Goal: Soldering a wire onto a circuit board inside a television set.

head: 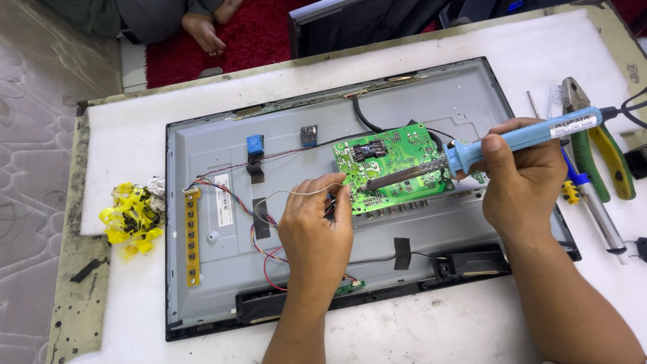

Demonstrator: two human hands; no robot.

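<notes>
Head view looks down on a white work table (404,323) where the grey metal back of a flat-panel television (222,283) lies face down with its cover off. The right hand (522,178) is clenched around the light blue handle of a soldering iron (519,138), gripping it just behind the collar; the dark barrel slants down to the left and its tip rests on the lower left part of a green circuit board (394,158) mounted near the middle of the panel. The left hand (317,226) pinches a thin pale strand of solder wire (303,192), which loops up and over toward the iron's tip at the board's left edge; its fingertips sit just beside that edge. Under the left hand a bundle of red, blue and other coloured wires (232,195) runs to a narrow yellow strip board (192,236) standing along the panel's left side. Two pieces of black tape hold cables flat on the metal, and a small blue part (255,145) sits higher up. To the right of the panel, pliers with green and yellow grips (596,152) and a screwdriver (593,205) lie on the table, close to the right hand. A crumpled heap of yellow tape (131,219) lies off the panel's left. At the top edge another person's hand (202,30) rests on a red mat (249,37).
</notes>
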